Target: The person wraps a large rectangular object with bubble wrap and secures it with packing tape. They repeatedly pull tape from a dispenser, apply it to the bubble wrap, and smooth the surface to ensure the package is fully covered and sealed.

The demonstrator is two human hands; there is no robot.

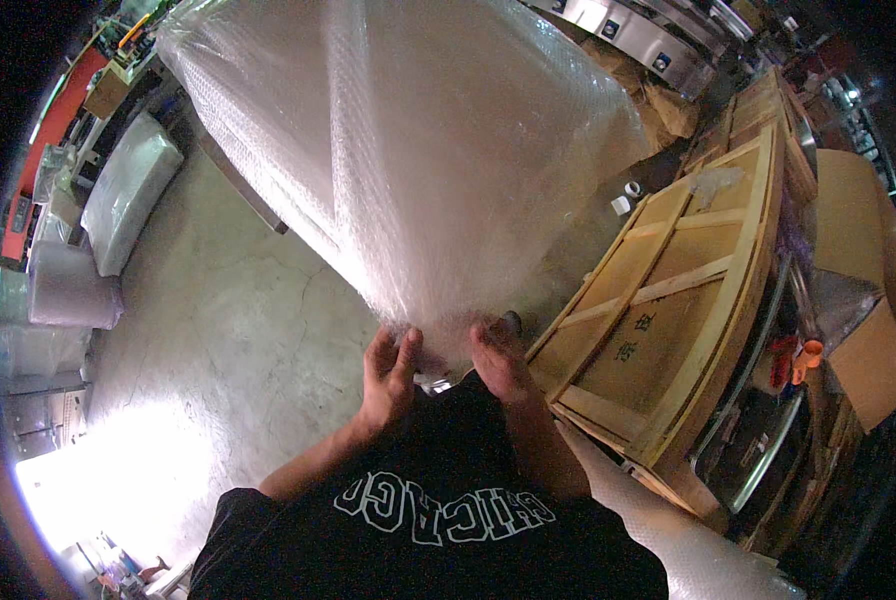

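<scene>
A wide sheet of clear bubble wrap (458,170) stretches away from my body toward the far side and narrows into a gathered end close to my waist. My left hand (390,370) pinches the left side of that gathered end, thumb up and fingers curled. On the right side of the same end, my right hand (500,360) is closed on the wrap, with its fingertips partly hidden by the plastic. Under the far part of the sheet, whatever it covers is too blurred by the plastic to make out.
To my right lies a wooden crate panel (658,290) with cross slats, beside an opened cardboard box (858,270). A plastic-wrapped flat pad (133,190) and a roll of wrap (73,283) stand at left. Bubble wrap (688,540) also lies at lower right. Steel equipment (633,35) stands behind.
</scene>
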